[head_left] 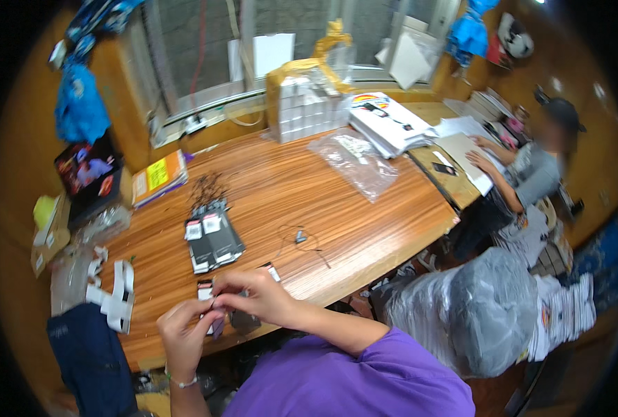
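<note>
My left hand and my right hand meet over the table's near edge, fingertips pinched together. What lies between the fingertips is too small to make out; a small dark, purplish piece shows just below them. Under and beside the hands are black tags, partly covered by my fingers. Farther off lies a stack of black tags with white and pink labels, their thin black strings bunched at the far end. To the right, a loose black string with a small dark clasp rests on the wood.
At the back of the wooden table stand a wrapped block of small boxes, a plastic bag and a stack of white printed sheets. White card scraps lie left. A person works at right, beyond a large plastic-wrapped bundle.
</note>
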Motion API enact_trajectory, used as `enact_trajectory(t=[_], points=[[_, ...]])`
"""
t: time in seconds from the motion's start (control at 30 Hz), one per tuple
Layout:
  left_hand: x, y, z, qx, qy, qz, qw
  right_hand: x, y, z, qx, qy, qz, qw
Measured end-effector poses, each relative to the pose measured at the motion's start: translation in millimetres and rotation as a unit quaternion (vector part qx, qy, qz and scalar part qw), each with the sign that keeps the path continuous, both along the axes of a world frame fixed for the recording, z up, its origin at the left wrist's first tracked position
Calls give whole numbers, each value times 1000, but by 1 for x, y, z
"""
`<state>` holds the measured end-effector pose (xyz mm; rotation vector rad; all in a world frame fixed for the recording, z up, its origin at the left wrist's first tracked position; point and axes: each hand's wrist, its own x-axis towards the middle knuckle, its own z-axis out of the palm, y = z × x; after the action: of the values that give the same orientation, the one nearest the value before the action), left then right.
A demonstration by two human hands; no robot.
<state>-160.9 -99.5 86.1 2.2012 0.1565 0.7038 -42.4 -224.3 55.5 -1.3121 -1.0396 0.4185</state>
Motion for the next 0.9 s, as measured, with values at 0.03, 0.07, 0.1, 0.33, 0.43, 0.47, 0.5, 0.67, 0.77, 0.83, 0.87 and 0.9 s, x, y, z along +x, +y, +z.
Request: enact_trajectory(t=[0.03,0.07,0.1,0.33,0.43,0.47,0.5,0.67,0.77,0.83,0.87,0.9], points=[[-1,0,-2,-28,5,-3,1000,1,-1,0,2,14,21,1000],[1,0,-5,-60,3,-5,998,1,-3,0,-3,12,16,1000],[4,0,-7,-92,2,-5,996,2,-5,1,-9,11,14,1000],[2,-2,-6,-27,6,-14,1000,4,-5,1,8,62,38,997],[2,-2,-6,46,-21,-21,998,4,-1,-8,34,142,89,985],[2,-2,-5,87,-31,-19,996,5,0,-11,43,165,113,979],[2,-2,-3,128,-41,-16,991,6,1,-12,50,179,131,974],[2,-6,5,277,-68,-22,958,9,3,-17,28,217,151,964],[5,-5,2,281,-88,-17,956,2,7,-22,117,99,11,988],[9,-6,2,269,-105,-19,957,10,4,-11,136,224,-6,965],[9,-6,2,247,-100,-20,964,15,1,-5,145,285,-14,947],[8,-5,1,224,-96,-22,970,21,-1,-2,179,320,12,930]])
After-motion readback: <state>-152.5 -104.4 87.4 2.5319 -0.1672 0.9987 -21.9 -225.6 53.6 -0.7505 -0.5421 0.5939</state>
